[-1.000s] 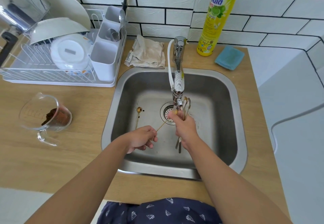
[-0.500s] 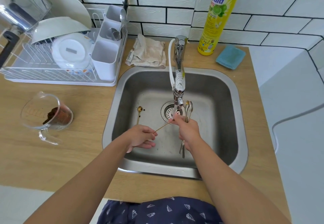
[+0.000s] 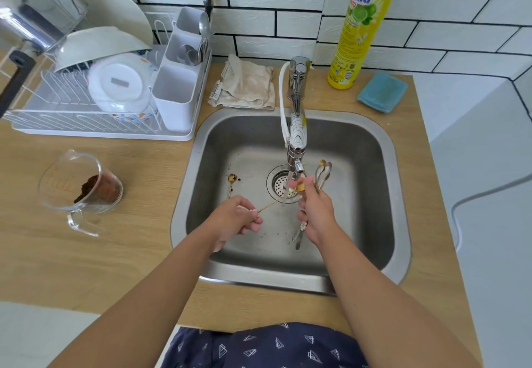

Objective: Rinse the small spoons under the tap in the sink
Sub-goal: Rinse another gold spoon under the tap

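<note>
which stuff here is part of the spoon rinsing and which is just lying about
In the job:
left hand holding a gold spoon
right hand holding a bunch of spoons
gold spoon on the sink floor
tap
sink

Lying about:
dish rack
measuring jug
cloth
soap bottle
blue sponge

Your left hand (image 3: 236,218) pinches the handle of a gold spoon (image 3: 299,187) whose bowl sits under the tap (image 3: 296,137) stream, rubbed by your right hand (image 3: 315,212), which also grips a spoon bundle (image 3: 322,175). Another gold spoon (image 3: 231,180) lies in the sink (image 3: 374,195).
</note>
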`<state>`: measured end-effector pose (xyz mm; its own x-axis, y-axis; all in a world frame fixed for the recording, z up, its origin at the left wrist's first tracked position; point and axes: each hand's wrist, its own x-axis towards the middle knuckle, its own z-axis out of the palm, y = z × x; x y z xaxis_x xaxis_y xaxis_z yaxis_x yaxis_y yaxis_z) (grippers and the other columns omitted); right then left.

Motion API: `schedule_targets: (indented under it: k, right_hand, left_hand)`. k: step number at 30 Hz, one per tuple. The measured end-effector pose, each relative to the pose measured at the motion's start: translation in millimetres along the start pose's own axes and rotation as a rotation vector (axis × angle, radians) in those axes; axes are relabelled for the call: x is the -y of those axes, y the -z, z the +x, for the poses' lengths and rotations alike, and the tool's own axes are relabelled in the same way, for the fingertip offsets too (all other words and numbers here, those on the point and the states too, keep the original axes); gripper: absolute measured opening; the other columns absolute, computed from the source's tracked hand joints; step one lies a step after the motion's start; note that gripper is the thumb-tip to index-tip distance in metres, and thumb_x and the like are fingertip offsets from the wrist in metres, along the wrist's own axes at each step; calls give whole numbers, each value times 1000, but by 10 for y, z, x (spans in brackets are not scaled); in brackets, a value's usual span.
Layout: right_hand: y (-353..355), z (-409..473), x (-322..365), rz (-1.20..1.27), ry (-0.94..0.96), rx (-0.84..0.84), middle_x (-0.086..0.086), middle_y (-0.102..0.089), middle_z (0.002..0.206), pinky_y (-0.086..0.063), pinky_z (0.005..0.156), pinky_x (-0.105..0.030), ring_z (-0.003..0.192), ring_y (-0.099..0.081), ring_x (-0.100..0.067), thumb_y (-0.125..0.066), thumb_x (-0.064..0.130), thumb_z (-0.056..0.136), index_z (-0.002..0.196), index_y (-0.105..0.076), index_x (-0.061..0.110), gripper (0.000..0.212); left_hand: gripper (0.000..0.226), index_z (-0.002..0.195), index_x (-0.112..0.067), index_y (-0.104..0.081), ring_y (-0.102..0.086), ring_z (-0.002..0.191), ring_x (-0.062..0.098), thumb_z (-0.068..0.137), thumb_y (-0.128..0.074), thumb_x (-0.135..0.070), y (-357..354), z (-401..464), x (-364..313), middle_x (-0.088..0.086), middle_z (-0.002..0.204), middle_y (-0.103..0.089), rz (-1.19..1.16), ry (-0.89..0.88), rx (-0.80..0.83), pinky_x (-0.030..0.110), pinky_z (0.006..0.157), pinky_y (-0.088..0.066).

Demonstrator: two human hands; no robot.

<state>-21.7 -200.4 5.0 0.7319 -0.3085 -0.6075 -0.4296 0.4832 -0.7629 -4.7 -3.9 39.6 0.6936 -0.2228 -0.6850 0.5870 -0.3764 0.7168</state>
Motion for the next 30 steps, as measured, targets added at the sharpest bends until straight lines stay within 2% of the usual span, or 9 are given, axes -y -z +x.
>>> schedule_targets:
  k: [4, 8, 10, 13, 19, 21, 24, 27, 30]
  right_hand:
    - [8, -2, 47, -51, -18, 47, 9, -59, 83, -31, 37, -13, 62, -38, -6, -66, 45, 97, 98, -82, 20, 29]
    - [-23, -9, 103, -77, 12, 47, 6, -75, 105, -38, 45, -15, 71, -45, -7, -63, 37, 101, 108, -77, 23, 22]
    - [-21, -4, 141, -142, 53, 27, 6, -80, 101, -37, 59, -21, 66, -56, 0, -65, 31, 100, 119, -68, 26, 20]
    - [-15, -4, 105, -272, 165, 30, 4, -80, 84, -40, 69, -19, 67, -66, 10, -74, 25, 91, 104, -65, 30, 17]
    - [-75, -9, -147, -457, 190, 51, 13, -80, 84, -48, 85, -29, 93, -71, -6, -68, 40, 93, 87, -76, 24, 19]
    - [-109, -11, -161, -463, 146, 39, 19, -79, 84, -42, 77, -23, 80, -66, 9, -62, 45, 97, 90, -77, 24, 27]
    - [-121, -15, -164, -394, 90, 66, 14, -80, 84, -33, 62, -20, 53, -52, 3, -56, 40, 102, 99, -74, 23, 25]
    - [-86, -57, -87, -276, 44, 86, 15, -52, 58, -29, 47, -17, 47, -35, -2, -70, 37, 90, 96, -79, 20, 20]
    - [-28, -77, 3, -116, -23, 84, 8, -46, 66, -26, 39, -18, 45, -29, -4, -82, 35, 80, 92, -79, 24, 17]
  left_hand:
    - [8, 102, -6, -54, -68, 61, 12, 98, -61, -10, -338, 97, -172, 12, 88, -76, -243, -26, -13, 23, 59, -50]
    - [6, 97, -12, -52, -69, 61, 12, 100, -57, -12, -511, 126, -231, 10, 89, -77, -297, 5, 27, 21, 56, -50]
    - [7, 101, -10, -52, -71, 65, 14, 99, -59, -13, -471, 76, -171, 11, 93, -78, -245, 33, 98, 20, 55, -52]
    - [16, 111, -10, -56, -70, 68, 16, 97, -62, -17, -305, -15, -34, 11, 95, -78, -111, 56, 187, 21, 56, -51]
    - [12, 108, -7, -60, -68, 65, 14, 97, -58, -11, 7, -65, 124, 11, 90, -78, 220, 166, 215, 23, 57, -47]
    - [10, 105, -4, -60, -68, 64, 13, 97, -57, -9, 38, -63, 140, 10, 88, -78, 266, 164, 182, 22, 55, -47]
    - [9, 103, -4, -61, -67, 64, 13, 97, -55, -8, 27, -48, 129, 12, 89, -77, 263, 145, 133, 22, 54, -49]
    - [10, 106, -2, -61, -65, 63, 14, 98, -56, -6, -72, -9, 86, 16, 91, -73, 152, 74, 100, 22, 58, -52]
    - [12, 108, 2, -63, -66, 65, 11, 97, -60, -4, -266, 87, -54, 14, 87, -68, -17, -46, 94, 20, 63, -54]
